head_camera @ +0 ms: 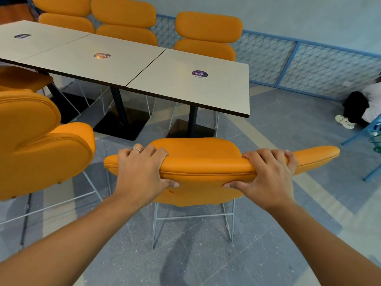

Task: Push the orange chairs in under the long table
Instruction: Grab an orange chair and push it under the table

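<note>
While hands [142, 172] [268, 176] grip its backrest [206, 165], orange chair [198, 195] before long table [181, 93]

orange chairs [203, 162], pale grey table [123, 65], blue lattice fence [309, 62]

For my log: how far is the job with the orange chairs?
Done: three orange chairs on the far side sit against the long table. In hand: left hand and right hand grip the near chair by its backrest, short of the table. Left: that chair and its left neighbour.
</note>
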